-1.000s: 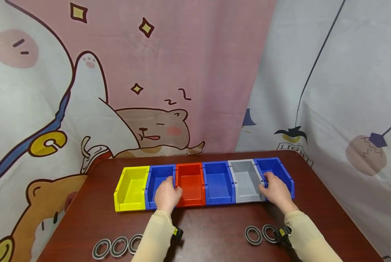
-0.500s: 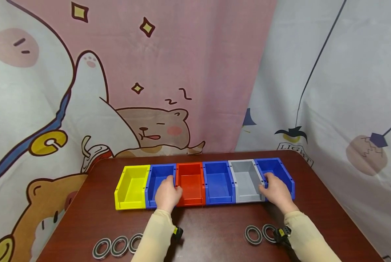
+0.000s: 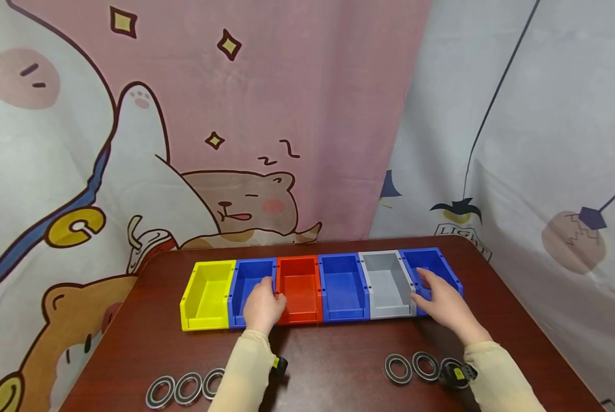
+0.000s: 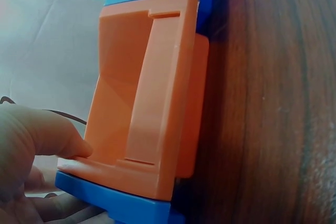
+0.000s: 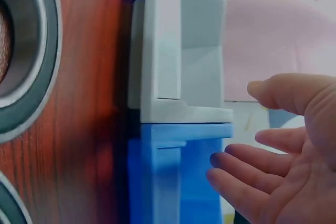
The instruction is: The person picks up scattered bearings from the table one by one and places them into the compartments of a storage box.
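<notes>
In the head view, a row of joined plastic bins has a yellow bin (image 3: 211,294), a blue bin (image 3: 248,277), a red bin (image 3: 299,292), another blue bin (image 3: 344,289), a grey bin (image 3: 387,286) and a blue end bin (image 3: 427,260). My left hand (image 3: 262,307) pinches the wall shared by the red bin and its left blue neighbour; its thumb lies inside the red bin in the left wrist view, with fingers on the blue side. My right hand (image 3: 445,303) hovers by the grey and blue end bins, fingers spread, touching neither in the right wrist view.
Ball bearings lie on the dark wooden table (image 3: 333,366): three at front left, including one bearing (image 3: 160,392) partly outermost, and three at front right, including another bearing (image 3: 398,383). A patterned cloth (image 3: 338,114) hangs behind the table.
My right hand has let go of the wall between the grey and blue end bins and shifted slightly right, its fingers spreading. My left hand and the bins stay in place.
</notes>
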Available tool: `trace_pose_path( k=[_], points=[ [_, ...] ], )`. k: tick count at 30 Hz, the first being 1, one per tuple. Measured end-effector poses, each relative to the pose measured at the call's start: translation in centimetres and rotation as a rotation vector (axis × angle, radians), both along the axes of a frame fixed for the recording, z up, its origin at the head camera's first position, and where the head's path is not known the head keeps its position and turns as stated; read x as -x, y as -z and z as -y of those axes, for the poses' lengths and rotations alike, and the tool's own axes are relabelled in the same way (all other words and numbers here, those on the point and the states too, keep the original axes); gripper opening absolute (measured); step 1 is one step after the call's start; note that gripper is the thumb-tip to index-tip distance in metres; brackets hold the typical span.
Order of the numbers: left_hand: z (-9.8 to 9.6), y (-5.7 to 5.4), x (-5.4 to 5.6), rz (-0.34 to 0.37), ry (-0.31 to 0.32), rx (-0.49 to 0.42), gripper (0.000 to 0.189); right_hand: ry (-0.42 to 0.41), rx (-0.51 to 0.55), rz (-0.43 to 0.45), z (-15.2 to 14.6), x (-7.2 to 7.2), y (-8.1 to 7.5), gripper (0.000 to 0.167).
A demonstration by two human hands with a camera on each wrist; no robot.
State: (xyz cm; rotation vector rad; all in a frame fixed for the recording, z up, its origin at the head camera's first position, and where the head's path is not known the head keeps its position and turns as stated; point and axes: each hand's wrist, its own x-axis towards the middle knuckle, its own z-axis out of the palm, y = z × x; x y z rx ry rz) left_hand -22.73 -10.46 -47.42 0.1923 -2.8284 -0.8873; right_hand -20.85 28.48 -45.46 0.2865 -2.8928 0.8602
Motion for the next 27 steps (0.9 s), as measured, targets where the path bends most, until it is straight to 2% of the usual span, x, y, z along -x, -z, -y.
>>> trace_pose_path(
  k=[7,18,25,27],
  points=[
    [0.2,-0.1,-0.1,-0.006,0.006,0.006,0.046,-0.057,0.0,-0.044,-0.6,-1.8,-0.5,0.064],
    [0.1,0.0,-0.1,-0.012,0.009,0.008,0.046,-0.131,-0.071,-0.118,-2.9,-5.5,0.6,0.068],
    [0.0,0.2,-0.1,-0.04,0.014,0.02,0.047,-0.166,-0.112,0.002,-3.8,-7.3,1.6,0.076],
    [0.1,0.2,0.0,-0.044,0.018,0.022,0.047,-0.188,-0.13,0.013,-3.9,-7.7,1.8,0.079]
  ],
)
